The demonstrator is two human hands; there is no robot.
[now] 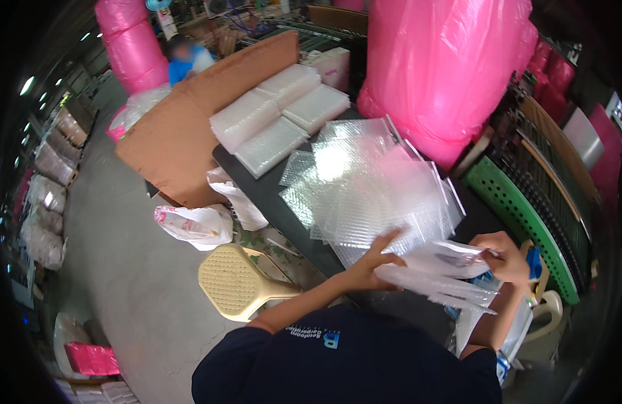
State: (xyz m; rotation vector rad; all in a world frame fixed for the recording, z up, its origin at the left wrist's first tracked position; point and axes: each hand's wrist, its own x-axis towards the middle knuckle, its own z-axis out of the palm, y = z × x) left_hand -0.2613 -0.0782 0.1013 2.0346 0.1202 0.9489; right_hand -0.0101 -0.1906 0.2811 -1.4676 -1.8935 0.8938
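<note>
Several clear bubble-wrap bags [445, 273] hang in a loose bunch between my hands at the near edge of the dark table. My left hand [373, 264] grips their left end, with bags passing between its spread fingers. At the other end, my right hand [503, 259] is closed on the upper bag's edge, fingers curled. Just beyond them, a fanned-out pile of flat bubble-wrap bags [371, 192] covers much of the dark table [317, 248]. Neat stacks of bubble-wrap bags [280, 111] sit at its far left.
A beige plastic stool [230, 279] stands left of the table, near white plastic bags [196, 225]. Behind the stacks leans a brown board [183, 138]. Large pink wrapped rolls [439, 60] rise at the back. A green perforated rack [519, 222] is at right. Another person [183, 60] is far off.
</note>
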